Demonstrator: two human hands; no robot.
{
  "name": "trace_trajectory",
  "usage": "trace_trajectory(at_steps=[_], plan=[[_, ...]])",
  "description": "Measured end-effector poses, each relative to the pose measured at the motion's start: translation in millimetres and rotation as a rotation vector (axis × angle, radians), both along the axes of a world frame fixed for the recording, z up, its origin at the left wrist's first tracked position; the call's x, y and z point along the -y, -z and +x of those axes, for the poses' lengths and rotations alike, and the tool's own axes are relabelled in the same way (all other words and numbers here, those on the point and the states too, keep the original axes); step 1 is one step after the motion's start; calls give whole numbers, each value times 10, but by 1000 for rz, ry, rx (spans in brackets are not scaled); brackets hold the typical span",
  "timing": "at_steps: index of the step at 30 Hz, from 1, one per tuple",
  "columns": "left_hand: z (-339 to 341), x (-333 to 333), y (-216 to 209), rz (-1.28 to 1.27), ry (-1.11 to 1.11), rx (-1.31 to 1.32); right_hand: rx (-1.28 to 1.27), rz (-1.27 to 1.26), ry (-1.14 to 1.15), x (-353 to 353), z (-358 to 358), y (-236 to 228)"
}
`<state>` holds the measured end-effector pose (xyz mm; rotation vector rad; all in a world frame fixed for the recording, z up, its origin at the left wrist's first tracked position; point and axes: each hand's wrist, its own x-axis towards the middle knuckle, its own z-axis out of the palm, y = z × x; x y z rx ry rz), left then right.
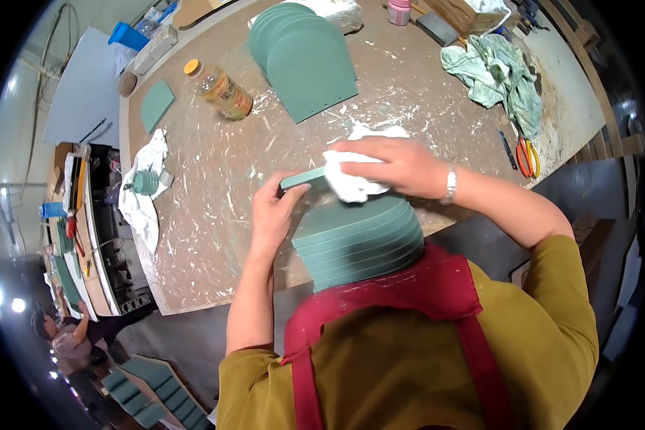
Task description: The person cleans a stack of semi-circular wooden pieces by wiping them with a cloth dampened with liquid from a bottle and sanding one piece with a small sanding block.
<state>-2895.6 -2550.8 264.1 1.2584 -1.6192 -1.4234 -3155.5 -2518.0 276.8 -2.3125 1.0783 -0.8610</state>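
My left hand (274, 208) pinches one end of a green panel (302, 178), held on edge above the tabletop. A white cloth (351, 183) is bunched under the fingers of my right hand (405, 168) and wraps over the panel's other end, hiding it. Directly below, close to my red apron, sits a stack of several green panels (358, 244) with rounded edges. More green panels with rounded tops (308, 68) lie fanned in a pile at the far middle of the table.
On the worktable (201, 215) stand a yellow-capped bottle (226, 94) and a pink jar (398, 11). Pale green rags (498, 79) and orange-handled scissors (528, 159) lie at right. A white cloth (142, 204) bears a small green coil at left. Another person (75, 337) is at lower left.
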Motion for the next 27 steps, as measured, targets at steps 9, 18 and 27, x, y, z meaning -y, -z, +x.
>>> trace_trajectory(at_steps=[9, 18, 27], plan=[[62, 64, 6, -103, 38, 45, -194, -222, -115, 265, 603, -208], [45, 150, -21, -18, 70, 64, -65, -249, 71, -71, -49, 106], [122, 122, 64, -66, 20, 17, -167, -362, 39, 163, 297, 45]])
